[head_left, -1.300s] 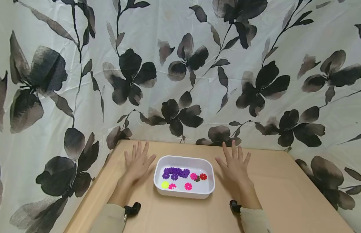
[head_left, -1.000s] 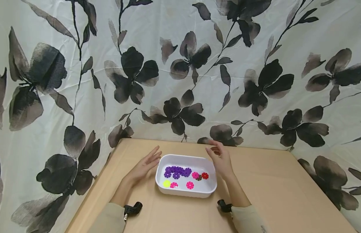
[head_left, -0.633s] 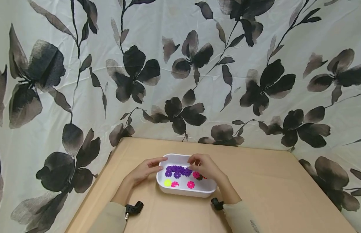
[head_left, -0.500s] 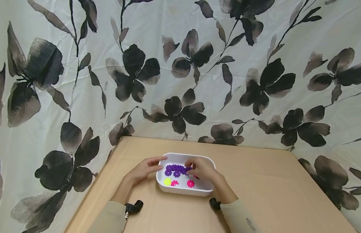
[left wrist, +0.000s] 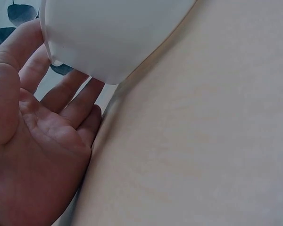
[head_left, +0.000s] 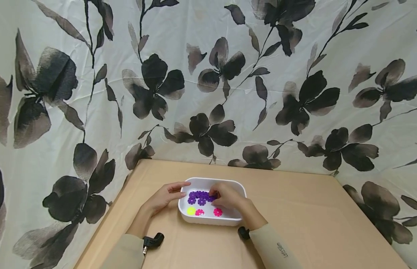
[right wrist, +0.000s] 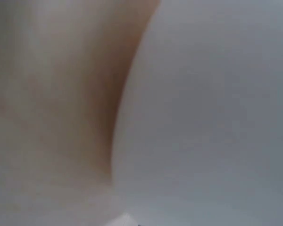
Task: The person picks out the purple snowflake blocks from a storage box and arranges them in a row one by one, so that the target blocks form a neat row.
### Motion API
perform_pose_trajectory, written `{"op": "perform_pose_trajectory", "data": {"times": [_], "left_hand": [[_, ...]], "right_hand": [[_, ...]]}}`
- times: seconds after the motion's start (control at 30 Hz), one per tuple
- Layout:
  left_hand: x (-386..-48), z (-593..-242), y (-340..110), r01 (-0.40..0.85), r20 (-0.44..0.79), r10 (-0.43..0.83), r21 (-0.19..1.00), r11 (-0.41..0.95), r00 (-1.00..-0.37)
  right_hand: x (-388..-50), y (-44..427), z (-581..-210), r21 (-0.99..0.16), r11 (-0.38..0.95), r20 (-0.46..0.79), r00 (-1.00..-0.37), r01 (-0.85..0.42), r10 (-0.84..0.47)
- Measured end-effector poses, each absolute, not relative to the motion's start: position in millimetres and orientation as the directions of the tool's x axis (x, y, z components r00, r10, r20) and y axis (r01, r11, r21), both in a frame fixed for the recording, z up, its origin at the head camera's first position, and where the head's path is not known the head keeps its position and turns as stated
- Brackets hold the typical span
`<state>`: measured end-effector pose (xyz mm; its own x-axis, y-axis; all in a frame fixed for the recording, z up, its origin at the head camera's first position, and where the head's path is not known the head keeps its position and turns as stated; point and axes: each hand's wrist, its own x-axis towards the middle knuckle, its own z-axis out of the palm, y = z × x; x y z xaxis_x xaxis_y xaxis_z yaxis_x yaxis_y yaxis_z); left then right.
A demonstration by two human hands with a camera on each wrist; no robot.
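Note:
A white plastic tray point(head_left: 213, 221) stands on the table in the head view. My left hand point(head_left: 162, 198) grips its left end, thumb and index finger at the rim. In the left wrist view the other fingers of the left hand point(left wrist: 56, 127) lie against the tray's outer wall point(left wrist: 113, 37). Inside are several purple flower-shaped discs point(head_left: 196, 196). My right hand point(head_left: 228, 197) reaches into the tray, fingers bent and fingertips among the rightmost purple discs; whether one is pinched is hidden. The right wrist view is blurred, showing mostly the tray wall point(right wrist: 203, 113).
A yellow disc point(head_left: 191, 211), a pink piece point(head_left: 199, 212) and another pink flower disc point(head_left: 217, 212) lie along the tray's near side. The tan table point(head_left: 312, 220) extends around the tray. A floral cloth point(head_left: 249, 93) hangs behind the table's far edge.
Both hands were spread apart beside the tray. The left hand came in to its left end; the right hand moved left into the tray, covering the red and dark discs.

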<state>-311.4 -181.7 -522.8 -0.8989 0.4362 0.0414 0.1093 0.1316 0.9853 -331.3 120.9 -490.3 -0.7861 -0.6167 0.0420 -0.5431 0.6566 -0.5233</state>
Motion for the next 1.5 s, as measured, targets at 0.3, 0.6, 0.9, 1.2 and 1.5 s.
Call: {"op": "perform_pose_trajectory", "data": {"times": [0.3, 0.6, 0.9, 1.2, 1.5], "left_hand": [[-309.7, -523.8, -181.3, 0.102, 0.038, 0.436, 0.987, 0.123, -0.899], [-307.6, -520.9, -181.5, 0.095, 0.038, 0.435, 0.989, 0.109, -0.899], [-307.1, -521.7, -180.8, 0.098, 0.040, 0.437, 0.989, 0.111, -0.899], [-308.7, -519.4, -184.1, 0.099, 0.037, 0.419, 0.987, 0.126, -0.907], [-310.5, -521.9, -183.3, 0.090, 0.030, 0.432, 0.989, 0.120, -0.901]], "right_hand": [[-327.8, 120.4, -491.6, -0.504, 0.648, 0.071, -0.776, -0.570, -0.627], [-322.6, 132.9, -482.4, -0.600, 0.612, 0.091, -0.804, -0.515, -0.587], [-305.0, 170.1, -460.8, -0.717, 0.514, 0.271, -0.867, -0.471, -0.418], [-302.3, 217.1, -448.5, -0.795, 0.458, 0.309, -0.915, -0.398, -0.260], [-307.1, 249.4, -456.3, -0.750, 0.543, 0.313, -0.926, -0.377, -0.211]]}}
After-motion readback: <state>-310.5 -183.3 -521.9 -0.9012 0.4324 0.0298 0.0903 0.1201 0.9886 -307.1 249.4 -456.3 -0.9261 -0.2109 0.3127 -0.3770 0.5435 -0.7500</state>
